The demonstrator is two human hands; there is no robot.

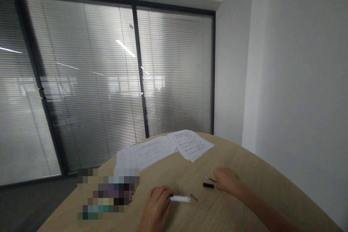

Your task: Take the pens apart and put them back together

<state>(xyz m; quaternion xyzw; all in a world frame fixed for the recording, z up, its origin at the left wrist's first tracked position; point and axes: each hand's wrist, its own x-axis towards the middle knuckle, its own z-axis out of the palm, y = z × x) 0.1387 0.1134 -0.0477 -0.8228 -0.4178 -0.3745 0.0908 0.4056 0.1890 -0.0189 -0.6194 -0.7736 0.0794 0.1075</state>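
My left hand (157, 204) rests at the near edge of the pale wooden table (217, 203), shut on a white plastic tube (179, 199) whose end sticks out to the right. Just beyond the tube's tip lies a thin metal pin (193, 197). My right hand (226, 180) sits farther right, its fingers at a small black block (208, 185). A thin dark pin (212, 179) shows just above the block. Whether those fingers grip the block is hidden.
Two printed paper sheets (165, 148) lie at the table's far edge. A pixelated patch (108, 194) hides the table's left part. Behind stand a glass partition with blinds (136, 69) and a white wall (296, 61). Grey floor (27, 206) shows at lower left.
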